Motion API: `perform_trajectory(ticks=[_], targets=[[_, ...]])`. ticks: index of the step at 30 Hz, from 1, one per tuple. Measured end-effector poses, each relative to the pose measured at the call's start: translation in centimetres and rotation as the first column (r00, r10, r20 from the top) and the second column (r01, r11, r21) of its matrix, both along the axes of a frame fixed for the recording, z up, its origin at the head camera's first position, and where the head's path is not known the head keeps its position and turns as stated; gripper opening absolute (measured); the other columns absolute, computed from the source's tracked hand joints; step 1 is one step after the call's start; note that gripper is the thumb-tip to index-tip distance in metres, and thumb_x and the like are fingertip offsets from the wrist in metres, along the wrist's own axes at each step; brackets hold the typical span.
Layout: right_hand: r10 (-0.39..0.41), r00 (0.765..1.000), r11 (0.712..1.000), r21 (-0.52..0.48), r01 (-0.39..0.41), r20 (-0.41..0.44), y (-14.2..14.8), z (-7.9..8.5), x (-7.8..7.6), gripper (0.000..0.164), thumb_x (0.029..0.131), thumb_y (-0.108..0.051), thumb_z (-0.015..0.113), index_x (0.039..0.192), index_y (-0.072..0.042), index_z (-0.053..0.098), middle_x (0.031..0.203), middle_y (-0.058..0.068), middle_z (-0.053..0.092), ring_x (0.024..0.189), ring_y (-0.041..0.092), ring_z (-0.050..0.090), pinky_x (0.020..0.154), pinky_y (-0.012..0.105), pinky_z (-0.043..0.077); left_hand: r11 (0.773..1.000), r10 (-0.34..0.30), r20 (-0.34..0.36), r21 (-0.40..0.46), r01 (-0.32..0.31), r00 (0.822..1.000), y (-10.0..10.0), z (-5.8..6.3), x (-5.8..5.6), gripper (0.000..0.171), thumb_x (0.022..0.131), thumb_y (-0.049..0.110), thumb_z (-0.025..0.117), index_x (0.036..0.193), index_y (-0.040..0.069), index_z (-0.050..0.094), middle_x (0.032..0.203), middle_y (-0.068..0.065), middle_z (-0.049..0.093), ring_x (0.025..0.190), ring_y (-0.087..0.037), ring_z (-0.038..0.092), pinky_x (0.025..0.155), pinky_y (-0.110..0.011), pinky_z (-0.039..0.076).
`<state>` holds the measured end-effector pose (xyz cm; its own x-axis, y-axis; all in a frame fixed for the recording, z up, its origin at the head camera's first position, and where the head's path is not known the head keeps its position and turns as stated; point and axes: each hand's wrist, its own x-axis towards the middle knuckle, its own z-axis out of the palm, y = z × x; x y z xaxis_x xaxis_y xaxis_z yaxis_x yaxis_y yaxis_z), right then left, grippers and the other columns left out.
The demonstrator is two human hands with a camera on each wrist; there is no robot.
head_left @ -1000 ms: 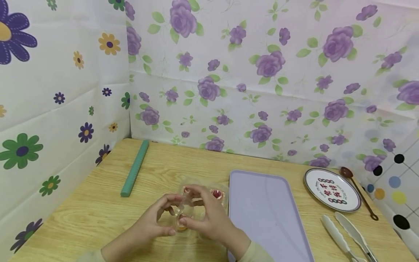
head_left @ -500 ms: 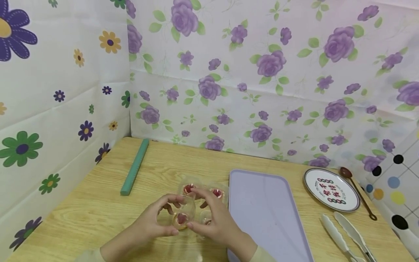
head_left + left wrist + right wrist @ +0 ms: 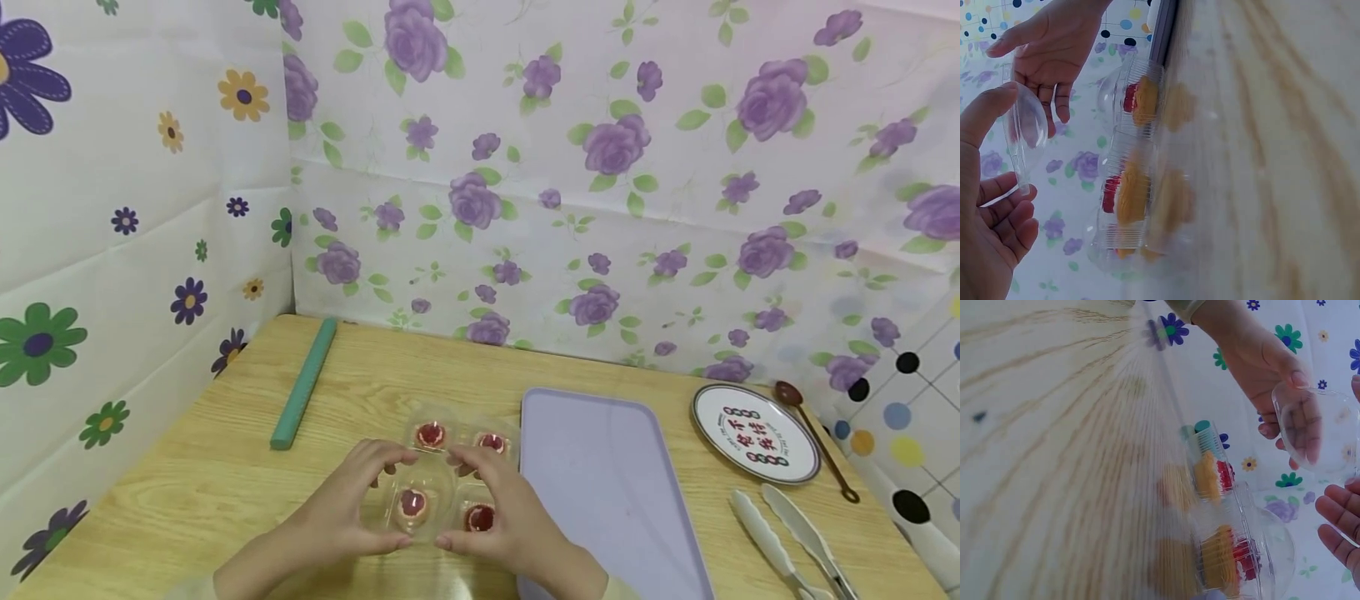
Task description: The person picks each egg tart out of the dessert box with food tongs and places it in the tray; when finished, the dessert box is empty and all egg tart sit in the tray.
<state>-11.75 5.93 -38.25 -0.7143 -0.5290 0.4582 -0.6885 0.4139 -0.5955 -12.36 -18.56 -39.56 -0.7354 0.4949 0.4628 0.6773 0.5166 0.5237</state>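
Note:
Both hands hold a clear domed plastic lid (image 3: 1030,122) level, above a small box with a red-topped tart (image 3: 412,505). My left hand (image 3: 341,504) grips its left edge between thumb and fingers. At the opposite edge, my right hand (image 3: 504,508) has its thumb and fingertips against the rim. Daylight shows between the lid and the boxes in the wrist views. Several clear boxes with red-topped tarts stand close together on the table, including a back-left tart (image 3: 431,435), a back-right tart (image 3: 491,443) and a front-right tart (image 3: 480,518) partly behind my right fingers.
A lilac tray (image 3: 600,475) lies right beside the boxes. Farther right are a white plate (image 3: 757,437) with red lettering, a brown ladle (image 3: 821,446) and tongs (image 3: 798,533). A long green bar (image 3: 303,385) lies at the left. Flowered sheets line the back and left sides.
The lid has gone from tilted to level between the hands. The hands have spread a little, and the front-right tart shows more fully.

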Motion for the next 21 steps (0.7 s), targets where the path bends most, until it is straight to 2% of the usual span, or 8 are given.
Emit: perform_trajectory(ticks=[3, 7, 10, 15, 19, 21], targets=[[-0.022, 0.999, 0.999, 0.044, 0.024, -0.043, 0.0, 0.0, 0.3, 0.076, 0.073, -0.034, 0.082, 0.136, -0.012, 0.047, 0.122, 0.003, 0.06, 0.109, 0.013, 0.056, 0.089, 0.036, 0.053, 0.999, 0.011, -0.022, -0.035, -0.012, 1.0, 0.0, 0.2, 0.2, 0.079, 0.064, 0.038, 0.086, 0.132, 0.02, 0.049, 0.128, 0.006, 0.053, 0.113, -0.011, 0.049, 0.087, -0.034, 0.054], [-0.07, 0.99, 0.991, 0.102, 0.083, -0.124, 0.2, -0.2, 0.6, 0.072, 0.074, -0.044, 0.08, 0.131, -0.012, 0.051, 0.117, -0.003, 0.061, 0.105, 0.01, 0.057, 0.089, 0.033, 0.052, 0.997, -0.016, -0.064, -0.071, 0.011, 0.998, 0.0, 0.5, 0.4, 0.077, 0.065, 0.039, 0.085, 0.131, 0.019, 0.05, 0.126, 0.007, 0.053, 0.108, -0.01, 0.05, 0.086, -0.032, 0.053], [-0.093, 0.989, 0.986, 0.127, 0.108, -0.118, 0.1, -0.3, 1.0, 0.072, 0.074, -0.048, 0.078, 0.13, -0.011, 0.052, 0.116, -0.004, 0.062, 0.103, 0.01, 0.058, 0.088, 0.034, 0.052, 0.994, -0.034, -0.082, -0.102, 0.026, 0.996, -0.1, 0.6, 0.6, 0.077, 0.066, 0.041, 0.084, 0.13, 0.017, 0.05, 0.124, 0.007, 0.053, 0.106, -0.011, 0.051, 0.085, -0.03, 0.054], [-0.07, 0.997, 0.987, 0.141, 0.073, -0.031, -0.1, -0.8, 1.8, 0.071, 0.078, -0.051, 0.074, 0.131, -0.009, 0.05, 0.114, 0.001, 0.061, 0.096, 0.012, 0.058, 0.08, 0.026, 0.054, 0.986, -0.044, -0.081, -0.164, 0.031, 0.996, -0.6, 0.5, 1.1, 0.075, 0.067, 0.045, 0.084, 0.128, 0.015, 0.052, 0.123, 0.009, 0.053, 0.108, -0.009, 0.049, 0.086, -0.03, 0.054], [-0.034, 0.997, 0.988, 0.147, 0.044, -0.07, -0.2, -1.3, 2.1, 0.07, 0.078, -0.05, 0.074, 0.129, -0.007, 0.052, 0.106, 0.0, 0.06, 0.085, 0.009, 0.055, 0.072, 0.014, 0.049, 0.982, -0.065, -0.072, -0.181, 0.051, 0.995, -0.9, 0.4, 1.5, 0.075, 0.067, 0.047, 0.083, 0.128, 0.015, 0.054, 0.122, 0.012, 0.052, 0.108, -0.006, 0.048, 0.086, -0.028, 0.054], [-0.016, 0.995, 0.988, 0.154, 0.032, -0.101, -0.2, -1.4, 2.3, 0.07, 0.078, -0.049, 0.075, 0.128, -0.005, 0.053, 0.103, 0.0, 0.06, 0.083, 0.008, 0.054, 0.07, 0.012, 0.048, 0.979, -0.073, -0.067, -0.194, 0.059, 0.995, -1.0, 0.4, 1.7, 0.074, 0.069, 0.05, 0.081, 0.129, 0.016, 0.053, 0.122, 0.013, 0.052, 0.108, -0.005, 0.048, 0.086, -0.028, 0.053]])
